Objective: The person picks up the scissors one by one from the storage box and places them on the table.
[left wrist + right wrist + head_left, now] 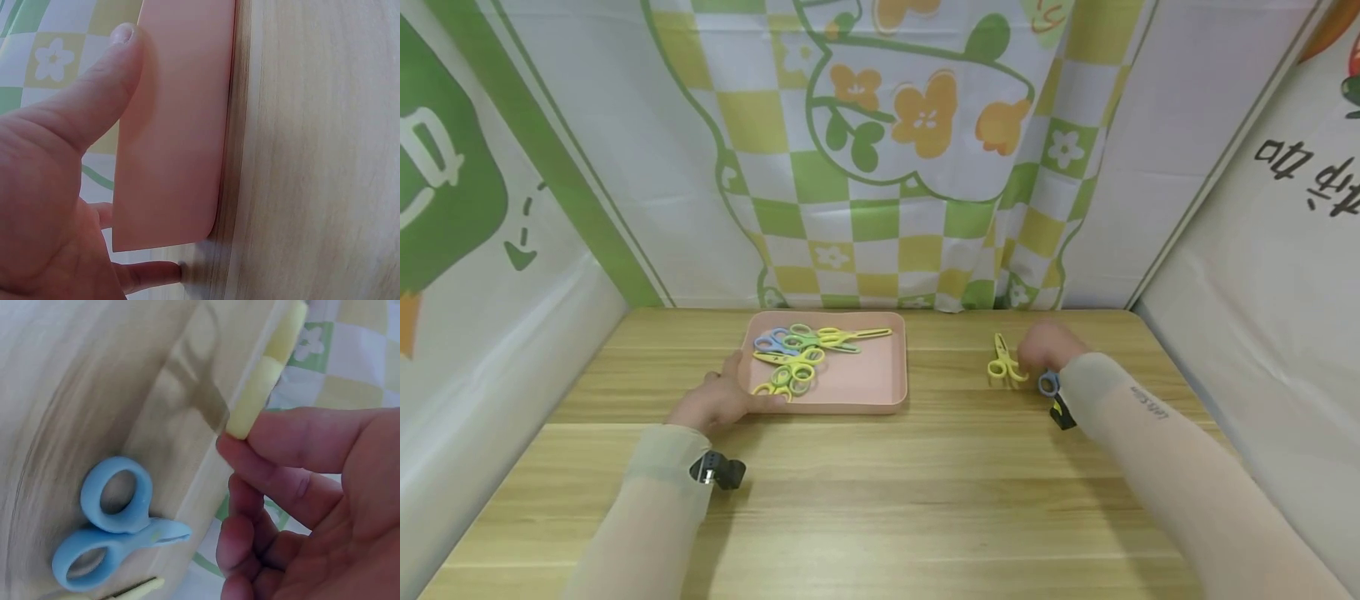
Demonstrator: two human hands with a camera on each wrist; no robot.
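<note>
By the right hand [1047, 346], light-looking, stiff yellow scissors [1002, 358] are aptly handle-pinched. At their nine o'clock, the tray [863, 375] is touched, left hand [721, 400] outspread.

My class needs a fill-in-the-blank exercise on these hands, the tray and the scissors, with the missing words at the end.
1. The tray is coloured ____.
2. The hand touching the tray is the person's ____ one.
3. In the right wrist view, the right hand pinches scissors coloured ____.
4. In that view, the scissors with both rings fully showing are coloured ____.

Missing words: pink; left; yellow; blue.
</note>
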